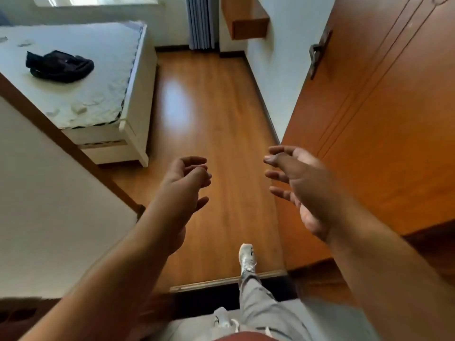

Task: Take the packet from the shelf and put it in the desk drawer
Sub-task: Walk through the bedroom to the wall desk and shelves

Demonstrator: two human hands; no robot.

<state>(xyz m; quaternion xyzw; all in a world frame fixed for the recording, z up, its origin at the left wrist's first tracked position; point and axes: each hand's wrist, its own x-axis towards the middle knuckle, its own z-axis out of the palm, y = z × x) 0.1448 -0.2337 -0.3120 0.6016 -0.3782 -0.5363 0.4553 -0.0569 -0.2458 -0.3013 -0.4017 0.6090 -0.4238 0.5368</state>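
My left hand (183, 190) is raised in front of me over the wooden floor, its fingers loosely curled and holding nothing. To its right my right hand (302, 190) is held up with spread fingers, also empty, close to the open wooden door (384, 124). A wooden wall-mounted unit (247, 23) juts from the white wall at the far end of the room; whether it is the desk or the shelf I cannot tell. No packet shows anywhere in view.
A bed (81, 77) with a white cover and a black garment (59, 66) on it stands at the left. A white wall corner (49, 193) is near left. The wooden floor (209, 119) runs ahead. My foot in a white shoe (247, 258) crosses the threshold.
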